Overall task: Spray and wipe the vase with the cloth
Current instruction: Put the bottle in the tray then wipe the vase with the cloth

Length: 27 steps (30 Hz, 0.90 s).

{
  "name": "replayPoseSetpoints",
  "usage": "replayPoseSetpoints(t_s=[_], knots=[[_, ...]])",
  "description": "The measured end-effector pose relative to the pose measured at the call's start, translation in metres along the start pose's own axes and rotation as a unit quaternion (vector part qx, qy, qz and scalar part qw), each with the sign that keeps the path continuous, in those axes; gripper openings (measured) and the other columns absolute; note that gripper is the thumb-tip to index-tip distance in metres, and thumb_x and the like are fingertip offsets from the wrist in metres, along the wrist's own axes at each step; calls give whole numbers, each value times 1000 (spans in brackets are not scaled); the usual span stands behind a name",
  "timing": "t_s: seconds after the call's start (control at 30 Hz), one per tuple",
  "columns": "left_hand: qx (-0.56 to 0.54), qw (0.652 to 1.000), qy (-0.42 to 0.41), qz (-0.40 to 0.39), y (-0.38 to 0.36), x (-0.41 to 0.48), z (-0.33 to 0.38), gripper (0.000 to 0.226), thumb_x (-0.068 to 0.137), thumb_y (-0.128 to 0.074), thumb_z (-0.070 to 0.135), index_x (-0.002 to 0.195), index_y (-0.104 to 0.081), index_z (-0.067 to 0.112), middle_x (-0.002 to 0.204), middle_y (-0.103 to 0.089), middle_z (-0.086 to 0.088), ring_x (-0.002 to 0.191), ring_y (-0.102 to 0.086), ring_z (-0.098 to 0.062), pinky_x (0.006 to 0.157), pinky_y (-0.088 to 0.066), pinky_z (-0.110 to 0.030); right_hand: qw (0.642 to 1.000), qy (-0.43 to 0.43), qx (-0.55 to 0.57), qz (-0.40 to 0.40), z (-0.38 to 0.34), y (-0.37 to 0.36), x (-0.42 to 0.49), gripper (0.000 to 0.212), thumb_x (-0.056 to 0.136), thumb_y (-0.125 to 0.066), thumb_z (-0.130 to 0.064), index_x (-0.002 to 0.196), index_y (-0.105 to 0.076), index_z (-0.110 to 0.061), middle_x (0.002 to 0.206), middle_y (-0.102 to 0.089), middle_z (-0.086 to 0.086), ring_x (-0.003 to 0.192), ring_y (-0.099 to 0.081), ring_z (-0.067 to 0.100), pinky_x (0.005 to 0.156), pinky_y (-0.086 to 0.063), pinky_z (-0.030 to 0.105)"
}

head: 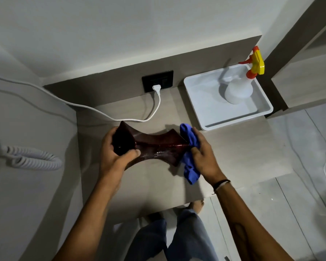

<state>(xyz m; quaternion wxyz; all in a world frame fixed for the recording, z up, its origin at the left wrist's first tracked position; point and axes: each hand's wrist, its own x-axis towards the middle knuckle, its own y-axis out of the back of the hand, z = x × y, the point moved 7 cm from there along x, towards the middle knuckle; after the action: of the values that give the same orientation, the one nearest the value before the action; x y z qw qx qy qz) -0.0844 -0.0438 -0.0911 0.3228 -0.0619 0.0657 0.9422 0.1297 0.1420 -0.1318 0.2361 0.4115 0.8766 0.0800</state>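
Vase held sideways over the table, cloth at its base end.
Left hand (pixel 114 147) gripped the dark red vase (pixel 154 147) at its mouth; right hand (pixel 201 157) clutched the blue cloth (pixel 189 161) against the other end. Spray bottle (pixel 239 87) stood in the white tray (pixel 201 102). No readable labels or writing.

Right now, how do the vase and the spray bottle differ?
The vase is dark red, held sideways over the counter by the left hand. The spray bottle is white, standing untouched in the tray. The vase is glossy and looks wet; the bottle looks matte.
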Motion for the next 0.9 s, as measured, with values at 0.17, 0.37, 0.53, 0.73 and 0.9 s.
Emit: replayPoseSetpoints(t_s=[0.17,0.37,0.53,0.73,0.9], knots=[[-23,985,164,50,-10,-4,-25,88,64,-90,58,142,-64,27,129,-78,5,109,-78,-17,76,-60,-23,978,-114,177,3,18,1,-1,66,99,-39,20,153,-58,-13,145,-71,13,133,-70,34,119,-52,55],[188,974,78,-101,-10,1,-14,83,79,-54,96,154,-31,72,165,-33,31,147,-37,9,123,-33,-34,982,-99,155,37,19,8,22,66,97,-38,20,154,-57,-7,149,-68,16,137,-67,34,121,-50,58],[258,946,-9,-195,-9,-1,-9,111,52,-97,65,141,-31,79,145,-47,43,132,-61,0,103,-55,-30,994,-30,95,42,6,11,35,66,98,-39,20,156,-54,-6,157,-61,13,146,-59,28,126,-45,53],[312,937,-116,-106,-19,-5,7,78,54,-86,43,125,-54,41,121,-60,22,108,-59,12,84,-45,-3,976,176,-111,60,-44,-21,-19,70,95,-41,6,165,-37,-2,175,-33,21,165,-29,35,137,-22,33],[309,935,-146,-93,-29,-8,17,82,53,-88,35,130,-60,29,121,-65,5,109,-64,-16,93,-54,-31,906,315,-276,-59,-48,-81,-63,94,85,-33,16,173,-13,-10,184,0,13,171,2,31,139,-14,52]])
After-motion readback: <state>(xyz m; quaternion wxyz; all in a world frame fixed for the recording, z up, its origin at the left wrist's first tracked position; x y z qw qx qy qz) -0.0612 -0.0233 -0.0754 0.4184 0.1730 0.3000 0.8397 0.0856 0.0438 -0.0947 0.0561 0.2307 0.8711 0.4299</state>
